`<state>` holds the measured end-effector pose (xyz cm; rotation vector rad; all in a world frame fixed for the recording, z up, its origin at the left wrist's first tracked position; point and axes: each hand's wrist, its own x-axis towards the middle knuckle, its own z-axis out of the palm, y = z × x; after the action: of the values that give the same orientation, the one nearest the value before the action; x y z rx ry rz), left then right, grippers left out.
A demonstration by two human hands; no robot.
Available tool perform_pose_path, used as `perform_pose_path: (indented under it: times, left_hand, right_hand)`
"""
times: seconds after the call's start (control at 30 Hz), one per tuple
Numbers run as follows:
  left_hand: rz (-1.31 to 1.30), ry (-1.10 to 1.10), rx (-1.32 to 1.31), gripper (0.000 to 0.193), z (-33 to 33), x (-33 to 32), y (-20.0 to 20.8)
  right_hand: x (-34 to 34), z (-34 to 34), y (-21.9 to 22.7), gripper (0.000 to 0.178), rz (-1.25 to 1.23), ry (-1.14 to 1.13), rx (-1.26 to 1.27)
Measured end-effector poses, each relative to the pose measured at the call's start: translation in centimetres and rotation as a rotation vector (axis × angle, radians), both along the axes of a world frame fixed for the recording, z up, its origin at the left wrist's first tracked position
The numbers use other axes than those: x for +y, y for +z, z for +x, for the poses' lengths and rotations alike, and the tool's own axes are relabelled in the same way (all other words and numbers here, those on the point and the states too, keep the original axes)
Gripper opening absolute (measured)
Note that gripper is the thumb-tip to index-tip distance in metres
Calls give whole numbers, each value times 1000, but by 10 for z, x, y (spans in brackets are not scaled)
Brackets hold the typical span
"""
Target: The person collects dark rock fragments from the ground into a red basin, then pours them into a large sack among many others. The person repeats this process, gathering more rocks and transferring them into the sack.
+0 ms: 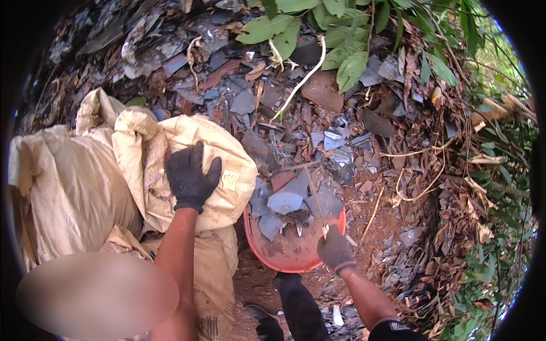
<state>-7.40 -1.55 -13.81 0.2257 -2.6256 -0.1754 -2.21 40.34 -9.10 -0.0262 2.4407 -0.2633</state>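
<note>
Broken, flat grey shards [243,102] cover the sloping ground, mixed with brown leaf litter and reddish soil [364,219]. Broad green leaves [335,34] hang over the top of the scene, a pale, slender stem [304,82] lies just below them, and dense green undergrowth [495,244] fills the right side.

Low in the middle sits a round, shallow red-orange plastic basin [293,250]. Grey plates [287,199] are heaped toward its far side, leaving the near part of its dusty inner surface bare. Its near rim is just beside one of the person's dark-trousered legs [304,310]; a dark shoe [256,311] shows to the left of that leg.

The right hand [336,253], in a grey knitted glove, is wrapped around the lower end of a thin-handled tool [315,196] with a narrow crosswise head. Its shaft slants up and left over the basin, and the head is at the heap's far side; whether it touches the plates cannot be told.

The left hand [192,176], in a black glove, lies back up on a bulging, pale yellow woven sack [236,150], thumb held apart and fingers pointing away. Another large, tan woven sack [74,187] stands to the left.
</note>
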Motion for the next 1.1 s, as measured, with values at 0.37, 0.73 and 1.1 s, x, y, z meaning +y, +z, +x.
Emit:
perform_pose_path:
  times: [0.37, 0.73, 1.1]
  left_hand:
    - [-22, -11, -39, 53, -1, 1, 2]
    - [19, -29, -42, 50, -1, 3, 3]
    - [9, 10, -39, 50, 1, 0, 2]
  right_hand:
    - [-117, -191, -48, 32, -249, -186, 198]
    - [-106, -127, -98, 37, -97, -14, 59]
    - [-53, -7, -44, 29, -69, 164, 289]
